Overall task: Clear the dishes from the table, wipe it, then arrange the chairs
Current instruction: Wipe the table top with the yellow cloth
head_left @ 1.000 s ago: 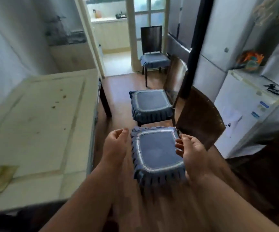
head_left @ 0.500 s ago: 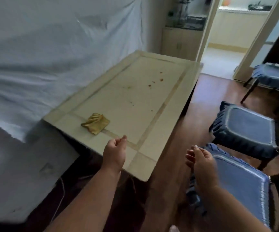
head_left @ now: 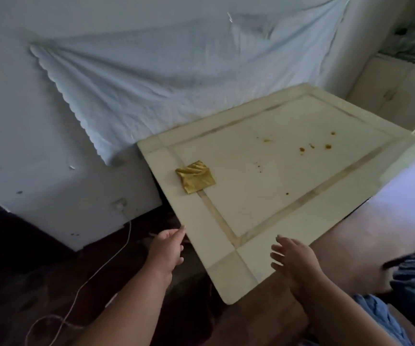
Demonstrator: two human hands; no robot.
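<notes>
Both hands are empty with fingers loosely extended, the left hand (head_left: 167, 248) just off the table (head_left: 228, 248) edge and the right hand (head_left: 295, 258) above its near corner, presumably reaching toward the yellow cloth (head_left: 196, 176) lying beyond for wiping the brown stains (head_left: 308, 147)

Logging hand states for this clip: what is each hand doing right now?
Left hand: open, holding nothing, beside the table edge.
Right hand: open, fingers spread, holding nothing, above the table corner.
</notes>
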